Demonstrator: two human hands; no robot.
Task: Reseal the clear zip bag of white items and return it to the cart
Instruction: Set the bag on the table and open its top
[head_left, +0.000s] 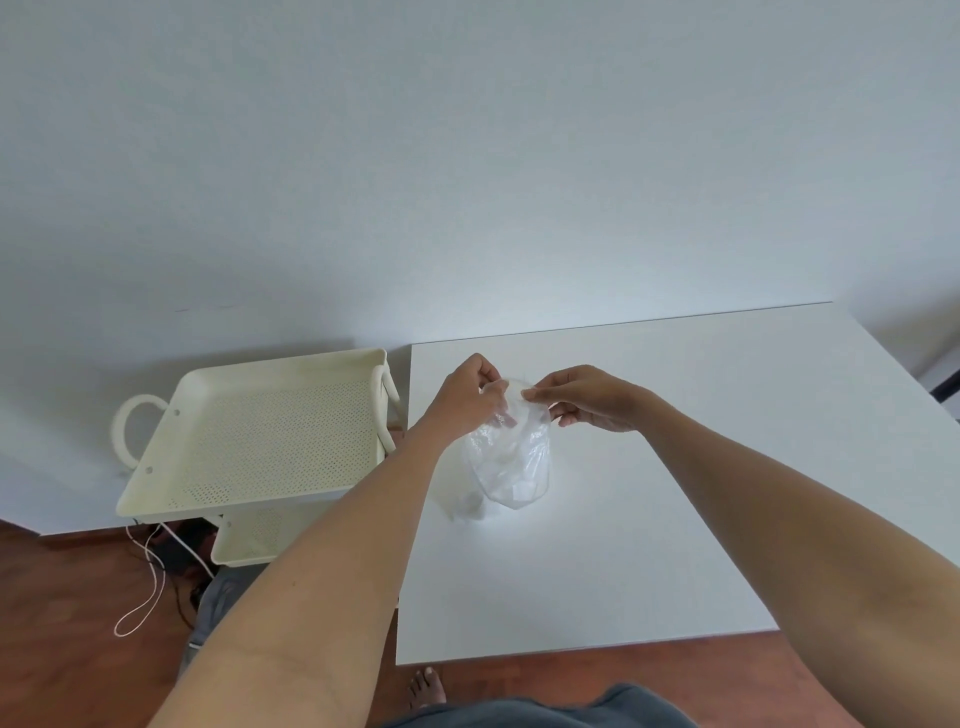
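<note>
1. Your 2 hands meet at the top edge of the clear zip bag (511, 457), which hangs from your grip above the white table (675, 519).
2. Your left hand (465, 397) pinches the left end of the bag's mouth, fingers closed on the plastic.
3. Your right hand (584, 397) pinches the right end of the same edge, thumb and fingertips pressed together on it.
4. Below your grip the bag bulges outward and narrows toward its bottom, which sits at or just above the tabletop; you cannot tell from this view whether it touches.
5. The white items (519, 491) lie bunched in the bottom of the bag, well below your fingers, blurred through the plastic.
6. Whether the zip strip between your 2 grips is sealed cannot be told; the plastic there is too clear and crumpled.
7. To the left of your left hand, beside the table's edge, stands the cream cart (249, 447) with a perforated top tray and a looped handle at each end.
8. A second, lower tray (254, 535) shows beneath it, nearer to you than your grip.
9. A thin white cord (148, 587) lies on the wooden floor below the cart.
</note>
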